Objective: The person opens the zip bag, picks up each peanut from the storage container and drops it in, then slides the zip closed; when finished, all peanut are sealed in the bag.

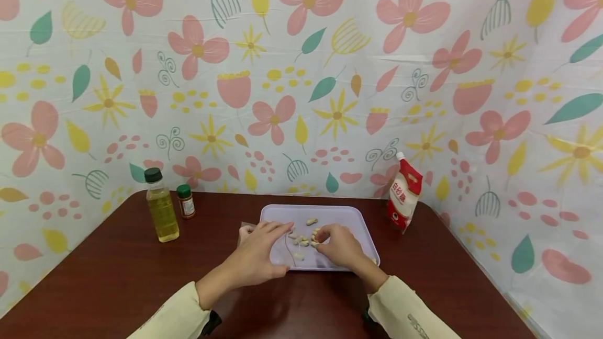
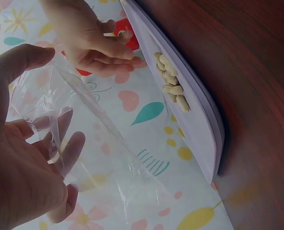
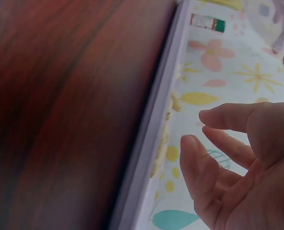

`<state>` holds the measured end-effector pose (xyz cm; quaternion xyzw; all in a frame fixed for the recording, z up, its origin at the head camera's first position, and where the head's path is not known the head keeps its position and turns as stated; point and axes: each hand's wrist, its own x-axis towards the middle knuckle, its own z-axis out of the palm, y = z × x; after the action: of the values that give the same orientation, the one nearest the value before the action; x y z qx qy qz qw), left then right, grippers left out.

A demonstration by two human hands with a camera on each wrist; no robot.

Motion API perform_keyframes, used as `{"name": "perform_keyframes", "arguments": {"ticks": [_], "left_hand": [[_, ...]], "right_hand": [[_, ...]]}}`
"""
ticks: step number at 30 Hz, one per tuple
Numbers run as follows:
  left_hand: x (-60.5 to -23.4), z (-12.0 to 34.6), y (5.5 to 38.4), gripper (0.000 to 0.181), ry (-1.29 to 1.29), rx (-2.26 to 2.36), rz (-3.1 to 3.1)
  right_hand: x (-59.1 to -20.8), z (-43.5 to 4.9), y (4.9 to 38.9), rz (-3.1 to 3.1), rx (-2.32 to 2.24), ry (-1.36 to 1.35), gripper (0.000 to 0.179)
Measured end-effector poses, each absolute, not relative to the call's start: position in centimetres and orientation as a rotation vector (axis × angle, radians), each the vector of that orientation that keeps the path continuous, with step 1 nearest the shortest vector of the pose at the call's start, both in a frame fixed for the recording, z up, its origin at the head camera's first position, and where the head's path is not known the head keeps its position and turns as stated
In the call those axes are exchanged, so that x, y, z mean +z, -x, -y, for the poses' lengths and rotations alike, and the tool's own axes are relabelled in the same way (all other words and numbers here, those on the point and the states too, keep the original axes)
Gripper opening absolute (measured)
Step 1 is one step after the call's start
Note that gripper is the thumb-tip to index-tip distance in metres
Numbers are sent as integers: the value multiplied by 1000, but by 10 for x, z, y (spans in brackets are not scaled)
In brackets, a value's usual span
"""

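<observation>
Peanuts in their shells point(image 1: 303, 242) lie in a loose group on a lilac tray point(image 1: 350, 224), with a single peanut point(image 1: 312, 221) farther back. My left hand point(image 1: 256, 255) is at the tray's left side, holding a clear plastic bag point(image 2: 91, 134) with the thumb and fingers spread apart around it. Over the right part of the group is my right hand point(image 1: 343, 247), its fingertips bent toward the peanuts. The right wrist view shows a gap between its thumb and fingers point(image 3: 192, 148), with nothing visible in it.
A bottle of yellow oil point(image 1: 162, 211) and a small green-capped jar point(image 1: 186, 204) stand on the brown table point(image 1: 113, 276) at the left. A red and white pouch point(image 1: 404, 195) with a spout stands at the back right. A flower-patterned sheet point(image 1: 292, 93) hangs behind.
</observation>
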<state>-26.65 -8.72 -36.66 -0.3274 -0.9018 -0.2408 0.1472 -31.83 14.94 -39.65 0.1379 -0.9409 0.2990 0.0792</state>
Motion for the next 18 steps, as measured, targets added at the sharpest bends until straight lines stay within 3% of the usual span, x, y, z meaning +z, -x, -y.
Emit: {"name": "perform_keyframes", "arguments": {"ticks": [18], "left_hand": [[-363,85,265,79,962,-740,2620]], "right_hand": [[-411,-158,342,2984,752,-355,6]]}}
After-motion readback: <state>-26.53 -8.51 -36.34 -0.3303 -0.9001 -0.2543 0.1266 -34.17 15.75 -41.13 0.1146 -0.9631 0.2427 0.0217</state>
